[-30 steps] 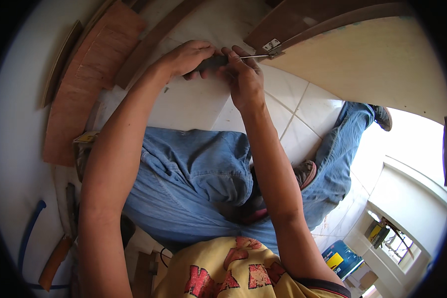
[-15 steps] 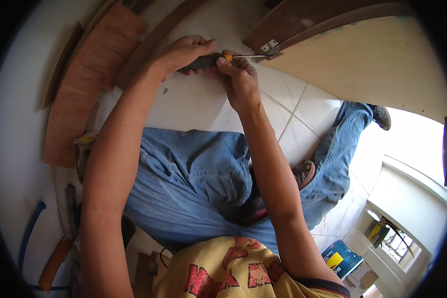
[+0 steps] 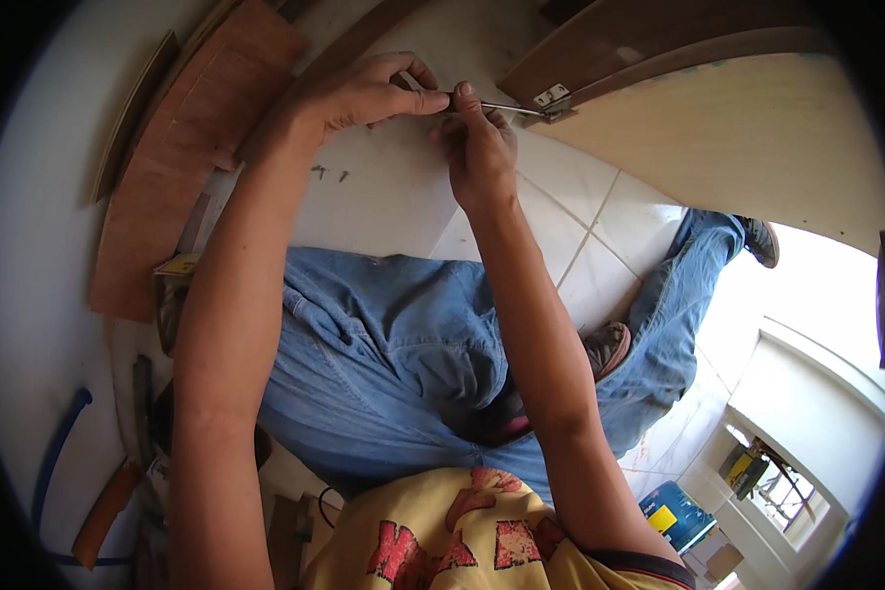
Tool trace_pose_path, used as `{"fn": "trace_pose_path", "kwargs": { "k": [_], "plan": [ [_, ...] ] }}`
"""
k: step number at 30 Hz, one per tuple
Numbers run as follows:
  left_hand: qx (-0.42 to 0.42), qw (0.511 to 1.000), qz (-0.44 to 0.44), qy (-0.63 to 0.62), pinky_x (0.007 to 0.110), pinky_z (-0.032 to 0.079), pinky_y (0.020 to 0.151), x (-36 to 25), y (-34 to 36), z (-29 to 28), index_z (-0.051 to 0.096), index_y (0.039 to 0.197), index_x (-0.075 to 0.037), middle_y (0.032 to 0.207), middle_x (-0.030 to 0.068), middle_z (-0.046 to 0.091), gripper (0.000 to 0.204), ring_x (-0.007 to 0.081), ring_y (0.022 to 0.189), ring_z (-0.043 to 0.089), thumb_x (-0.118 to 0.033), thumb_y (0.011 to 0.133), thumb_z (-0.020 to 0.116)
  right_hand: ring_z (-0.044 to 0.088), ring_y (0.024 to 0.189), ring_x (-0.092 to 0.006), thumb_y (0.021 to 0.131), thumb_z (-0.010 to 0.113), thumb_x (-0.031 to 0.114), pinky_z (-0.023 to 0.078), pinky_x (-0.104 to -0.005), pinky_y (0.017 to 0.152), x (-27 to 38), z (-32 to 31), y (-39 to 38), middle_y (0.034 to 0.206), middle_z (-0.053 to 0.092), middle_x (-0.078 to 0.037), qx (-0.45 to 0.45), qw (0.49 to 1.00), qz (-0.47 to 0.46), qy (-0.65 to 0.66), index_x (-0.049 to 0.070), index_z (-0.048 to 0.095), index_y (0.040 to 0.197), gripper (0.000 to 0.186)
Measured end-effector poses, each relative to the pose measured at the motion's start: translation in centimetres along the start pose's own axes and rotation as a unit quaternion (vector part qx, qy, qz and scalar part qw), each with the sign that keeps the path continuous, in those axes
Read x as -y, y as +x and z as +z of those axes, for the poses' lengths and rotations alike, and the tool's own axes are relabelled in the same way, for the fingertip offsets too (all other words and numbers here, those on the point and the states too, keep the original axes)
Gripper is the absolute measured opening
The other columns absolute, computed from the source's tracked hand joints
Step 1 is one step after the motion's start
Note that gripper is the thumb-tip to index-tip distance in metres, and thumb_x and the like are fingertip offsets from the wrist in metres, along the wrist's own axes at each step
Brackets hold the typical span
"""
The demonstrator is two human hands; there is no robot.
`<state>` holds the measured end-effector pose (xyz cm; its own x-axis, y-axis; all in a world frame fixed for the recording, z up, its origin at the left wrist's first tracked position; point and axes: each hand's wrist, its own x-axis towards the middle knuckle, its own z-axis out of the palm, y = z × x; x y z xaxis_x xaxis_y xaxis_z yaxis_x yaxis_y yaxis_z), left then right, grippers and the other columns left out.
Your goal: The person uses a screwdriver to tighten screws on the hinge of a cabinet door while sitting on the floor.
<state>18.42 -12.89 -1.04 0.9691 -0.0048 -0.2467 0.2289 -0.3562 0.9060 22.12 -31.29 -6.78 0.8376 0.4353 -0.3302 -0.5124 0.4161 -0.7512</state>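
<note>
A screwdriver reaches to a metal hinge [image 3: 553, 97], with its thin steel shaft [image 3: 509, 107] pointing right and its tip at the hinge's lower leaf. My right hand [image 3: 482, 147] is closed about the front of the screwdriver, thumb on top. At the rear end, my left hand [image 3: 379, 98] has its thumb along the dark handle, index finger arched above; most of the handle is hidden behind the fingers. The hinge joins a brown wooden board [image 3: 649, 44] to a pale wooden panel [image 3: 737, 138]. Two small screws [image 3: 343, 177] lie on the floor below my left wrist.
Reddish wooden boards [image 3: 192, 157] lean along the left wall. My jeans-clad legs [image 3: 393, 324] are folded on the tiled floor [image 3: 585, 226]. A blue bucket [image 3: 674, 516] stands at the lower right. Lower left are an orange-brown handle [image 3: 103, 516] and a blue strip [image 3: 59, 457].
My left hand has shifted its grip along the handle, its index finger now raised. The orange collar and dark handle seen before are now mostly covered. The view has shifted slightly.
</note>
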Motion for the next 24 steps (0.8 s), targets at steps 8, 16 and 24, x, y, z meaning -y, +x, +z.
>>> {"fn": "trace_pose_path", "kwargs": {
  "k": [8, 16, 24],
  "plan": [
    [-0.011, 0.995, -0.087, -0.048, 0.025, 0.042, 0.057, -1.0, -0.5, -1.0, 0.066, 0.113, -0.009, 0.081, 0.0001, 0.065, 0.034, 0.0073, 0.066, 0.056, -0.035, 0.091, 0.072, 0.06, 0.072, -0.0163, 0.096, 0.072, 0.027, 0.056, -0.0343, 0.071, 0.3, 3.3, -1.6, 0.08, 0.062, -0.007, -0.018, 0.999, -0.025, 0.027, 0.002, 0.061, 0.1, 0.028],
    [0.022, 0.992, -0.103, -0.069, 0.024, 0.042, 0.059, -0.1, -0.7, -2.1, 0.067, 0.109, -0.012, 0.084, -0.0006, 0.064, 0.03, 0.0072, 0.065, 0.053, -0.037, 0.093, 0.069, 0.062, 0.067, -0.0146, 0.094, 0.074, 0.025, 0.058, -0.0316, 0.066, -0.8, 3.3, -0.5, 0.085, 0.064, -0.006, 0.007, 0.996, -0.035, 0.082, 0.001, 0.059, 0.108, 0.031],
    [-0.025, 0.998, -0.028, -0.043, 0.022, 0.038, 0.054, -0.1, -0.6, -1.6, 0.066, 0.102, -0.014, 0.078, -0.0023, 0.063, 0.027, 0.0041, 0.06, 0.051, -0.04, 0.097, 0.063, 0.068, 0.086, -0.0181, 0.096, 0.07, 0.018, 0.06, -0.0359, 0.076, -0.6, 2.2, -0.1, 0.104, 0.066, -0.009, 0.032, 0.997, 0.004, 0.069, 0.003, 0.053, 0.121, 0.034]
  ]
}}
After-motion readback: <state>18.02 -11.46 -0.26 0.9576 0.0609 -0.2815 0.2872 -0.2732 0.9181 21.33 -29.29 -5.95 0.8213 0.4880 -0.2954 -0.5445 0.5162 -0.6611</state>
